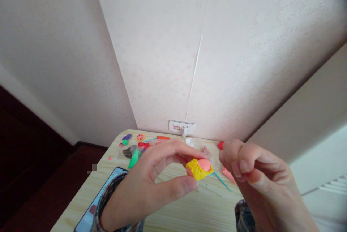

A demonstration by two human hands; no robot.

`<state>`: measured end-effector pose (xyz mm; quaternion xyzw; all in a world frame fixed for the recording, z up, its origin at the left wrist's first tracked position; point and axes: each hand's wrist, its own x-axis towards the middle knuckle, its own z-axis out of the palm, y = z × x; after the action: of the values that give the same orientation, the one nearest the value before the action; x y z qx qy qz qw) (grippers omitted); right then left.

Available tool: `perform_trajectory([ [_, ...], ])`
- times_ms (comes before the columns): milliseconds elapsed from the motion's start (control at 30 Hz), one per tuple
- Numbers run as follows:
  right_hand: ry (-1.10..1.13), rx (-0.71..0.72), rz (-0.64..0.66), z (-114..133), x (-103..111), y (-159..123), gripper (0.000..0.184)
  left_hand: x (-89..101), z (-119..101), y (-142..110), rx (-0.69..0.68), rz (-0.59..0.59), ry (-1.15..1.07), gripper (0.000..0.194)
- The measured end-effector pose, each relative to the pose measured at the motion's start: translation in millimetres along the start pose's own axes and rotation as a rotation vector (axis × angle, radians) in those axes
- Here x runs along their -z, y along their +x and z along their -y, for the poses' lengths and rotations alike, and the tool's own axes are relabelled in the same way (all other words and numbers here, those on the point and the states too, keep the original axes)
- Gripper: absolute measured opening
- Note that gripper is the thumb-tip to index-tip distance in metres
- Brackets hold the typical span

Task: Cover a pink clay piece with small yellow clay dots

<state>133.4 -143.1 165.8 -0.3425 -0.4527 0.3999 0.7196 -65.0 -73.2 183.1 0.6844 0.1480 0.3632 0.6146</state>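
Between the thumb and fingers of my left hand (154, 177) is a small lump of modelling clay (199, 168), pink with a textured yellow layer over part of it. It is held up above the table. To its right, apart from it, my right hand (257, 177) is closed in a pinch, thumb pressed to the index finger. Whatever is between those fingertips, if anything, is too small to make out. A thin blue stick (222, 181) lies on the table behind and between the hands.
On the wooden table (173, 206), a phone (100, 199) lies at the left. Toward the back are a purple clay piece (127, 137), a round fruit-slice piece (140, 137), a green packet (135, 158) and an orange strip (163, 137). A wall socket (181, 127) with a plug is behind.
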Motion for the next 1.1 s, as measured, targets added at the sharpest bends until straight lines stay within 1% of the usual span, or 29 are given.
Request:
perform_trajectory([
  [67,-0.054,0.018,-0.005,3,0,-1,0.022,-0.4,-1,1,0.003,0.008,-0.01,0.024],
  [167,-0.143,0.076,0.009,7,-5,-2,0.014,-2.0,-3,3,0.025,0.011,-0.046,0.025],
  [300,-0.137,0.096,0.031,4,-14,-1,0.01,-6.2,-2,6,0.06,0.014,-0.129,0.025],
  [433,-0.105,0.06,0.06,-1,-18,0,0.009,-8.5,0,6,0.051,0.024,-0.163,0.024],
  [600,-0.092,-0.003,0.085,-6,-17,0,0.007,-5.2,2,3,0.02,0.007,-0.159,0.024],
  [800,0.06,-0.098,0.126,-15,-20,0,0.008,-1.7,4,-1,0.021,-0.017,-0.138,0.024],
  [900,0.104,-0.135,0.137,-15,-21,0,0.008,-3.0,4,-2,0.006,-0.021,-0.112,0.026],
  [1100,0.102,-0.16,0.121,-10,-24,0,0.011,-6.2,6,-6,-0.045,-0.037,-0.073,0.026],
])
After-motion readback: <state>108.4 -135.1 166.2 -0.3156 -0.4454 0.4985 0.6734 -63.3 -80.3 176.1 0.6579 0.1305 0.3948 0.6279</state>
